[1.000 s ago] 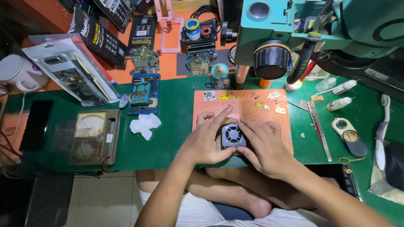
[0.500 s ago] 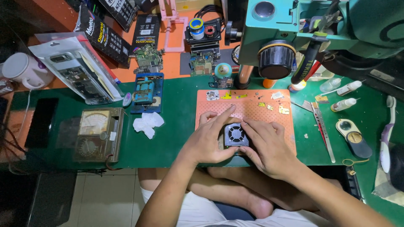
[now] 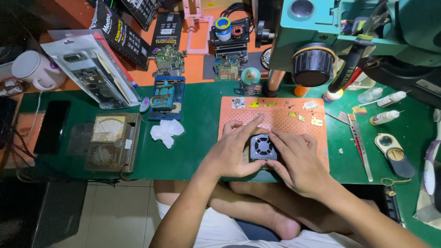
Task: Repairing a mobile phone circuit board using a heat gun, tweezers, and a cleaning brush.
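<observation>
A small square black fan unit (image 3: 263,147) lies on an orange perforated work mat (image 3: 285,118) at the front of a green bench. My left hand (image 3: 231,151) holds its left side, thumb along the front edge and index finger stretched over the mat. My right hand (image 3: 298,160) grips the right side, fingertips on the top right corner. Tiny yellow and white parts (image 3: 294,114) are scattered along the mat's far edge.
A microscope (image 3: 330,41) stands at the back right. An analog meter (image 3: 111,142), a white tissue (image 3: 166,132) and a blue jig (image 3: 164,97) lie left of the mat. Tweezers (image 3: 360,144), small bottles (image 3: 386,117) and a round container (image 3: 394,155) lie to the right.
Both hands stay on the fan unit. The view has shifted slightly; the hands and fan sit a little farther right and lower in frame.
</observation>
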